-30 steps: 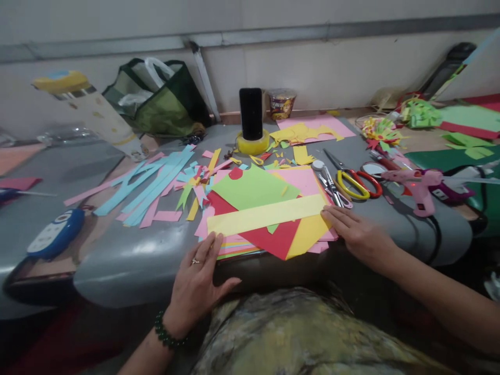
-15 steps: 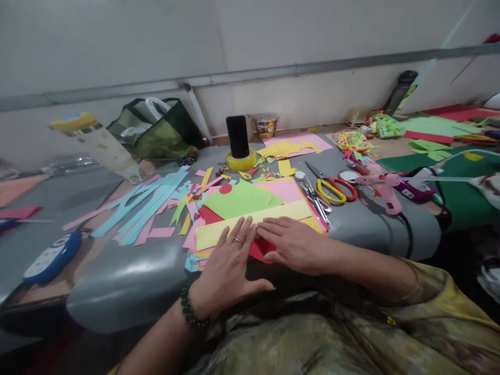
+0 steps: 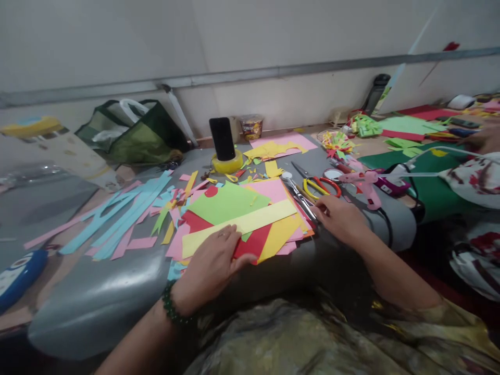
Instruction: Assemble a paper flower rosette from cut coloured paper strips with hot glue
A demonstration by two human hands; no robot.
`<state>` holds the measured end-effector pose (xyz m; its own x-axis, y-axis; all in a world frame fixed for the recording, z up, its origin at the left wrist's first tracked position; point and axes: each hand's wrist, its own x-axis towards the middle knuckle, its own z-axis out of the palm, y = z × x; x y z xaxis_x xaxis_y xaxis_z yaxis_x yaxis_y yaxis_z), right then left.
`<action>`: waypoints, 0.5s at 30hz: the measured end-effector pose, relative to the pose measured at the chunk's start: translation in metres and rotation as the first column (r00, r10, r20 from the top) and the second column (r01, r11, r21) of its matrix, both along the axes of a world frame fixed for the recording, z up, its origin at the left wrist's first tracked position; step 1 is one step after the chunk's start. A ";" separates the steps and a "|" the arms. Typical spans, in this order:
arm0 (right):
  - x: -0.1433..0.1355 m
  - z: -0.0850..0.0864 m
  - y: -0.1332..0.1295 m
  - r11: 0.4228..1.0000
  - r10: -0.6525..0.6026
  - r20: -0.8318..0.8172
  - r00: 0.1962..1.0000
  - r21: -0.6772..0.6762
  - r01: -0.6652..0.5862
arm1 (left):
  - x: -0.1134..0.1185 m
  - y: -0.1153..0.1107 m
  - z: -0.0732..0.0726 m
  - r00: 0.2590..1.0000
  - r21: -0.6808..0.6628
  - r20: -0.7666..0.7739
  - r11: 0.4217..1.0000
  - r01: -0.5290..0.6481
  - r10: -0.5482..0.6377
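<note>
**Flat palm on the yellow strip, other hand out by the scissors**

The left hand (image 3: 213, 263) lies spread and flat, fingers together, pressing the near-left end of the long yellow strip (image 3: 244, 224) down onto the paper stack (image 3: 269, 239). It grips nothing; it only bears down. The right hand (image 3: 338, 219) rests at the strip's far-right end, just past the stack's edge, fingers loosely curled beside the small scissors (image 3: 302, 200); whether the fingertips touch the blades or close round anything I cannot tell.

To do this well, I judge that the pressing hand should stay low and even so the strip does not skew across the red sheet (image 3: 253, 245) beneath it, and that pressure should run along the strip's length rather than across it.

Measured from the strip: the green sheet (image 3: 226, 203) lies just behind it, the yellow tape roll (image 3: 227, 164) with the phone (image 3: 222, 138) standing in it is well behind, the blue and pink offcuts (image 3: 117, 219) spread to its left, and the pink glue gun (image 3: 365, 182) sits beyond its right end, past the yellow-and-red scissors (image 3: 322, 186)
</note>
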<state>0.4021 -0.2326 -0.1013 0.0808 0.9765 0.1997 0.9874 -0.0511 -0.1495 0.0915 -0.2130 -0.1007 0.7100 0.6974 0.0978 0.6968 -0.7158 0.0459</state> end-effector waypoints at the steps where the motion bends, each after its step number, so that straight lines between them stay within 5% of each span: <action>1: -0.003 0.001 0.004 0.997 -0.080 0.009 0.997 -0.022 0.080 | 0.009 0.005 0.009 1.000 -0.006 -0.026 1.000 0.004 -0.004; 6: -0.019 0.009 0.019 0.957 -0.186 0.040 0.982 -0.219 0.190 | 0.063 0.032 0.033 0.983 -0.020 -0.176 0.998 -0.064 0.059; 10: -0.020 0.015 0.019 0.958 -0.166 0.046 0.985 -0.231 0.172 | 0.084 0.050 0.030 0.972 -0.108 -0.208 0.986 -0.131 0.106; 15: 0.001 0.010 0.005 0.953 -0.250 -0.025 0.968 -0.181 0.241 | 0.083 0.057 0.019 0.990 -0.194 -0.026 0.971 -0.143 0.141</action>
<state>0.4036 -0.2277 -0.0910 0.3277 0.9446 0.0180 0.9331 -0.3206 -0.1626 0.1745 -0.1556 -0.0818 0.6026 0.7959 -0.0577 0.7920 -0.5877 0.1654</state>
